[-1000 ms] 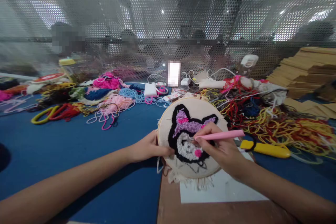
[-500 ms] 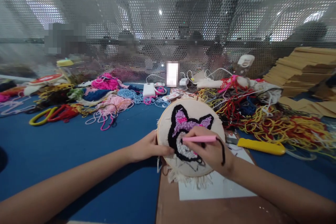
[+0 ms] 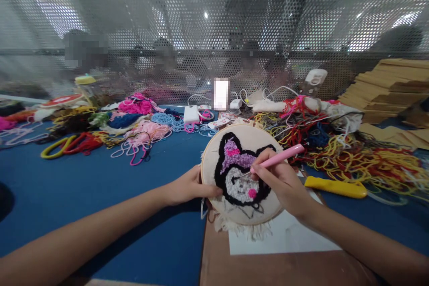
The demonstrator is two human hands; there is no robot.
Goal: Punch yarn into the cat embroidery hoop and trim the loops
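Observation:
My left hand (image 3: 191,187) is closed on the left rim of a round embroidery hoop (image 3: 212,156), thumb lying on the cream cloth. The hoop stands tilted toward me, with loose fringe at its lower edge. A looped-yarn animal face (image 3: 231,183) in black, purple, white and pink covers the middle of the cloth. My right hand (image 3: 284,181) pinches a punch needle (image 3: 279,157) by its pink handle. The handle slants up to the right, and the thin metal shaft points down left to a black spot in the white face area. My fingers hide part of the right ear.
A yellow utility knife (image 3: 337,186) lies right of the hoop. White paper (image 3: 284,241) rests on a brown board (image 3: 214,259) below. Tangled yarn (image 3: 372,154) fills the right; more yarn (image 3: 144,132) and yellow-handled scissors (image 3: 55,149) lie left. Brown envelopes (image 3: 385,85) are stacked far right.
My right hand has shifted to the right and tipped the punch needle, its handle now pointing up right. More of the white face and a pink cheek show. My left hand keeps its place.

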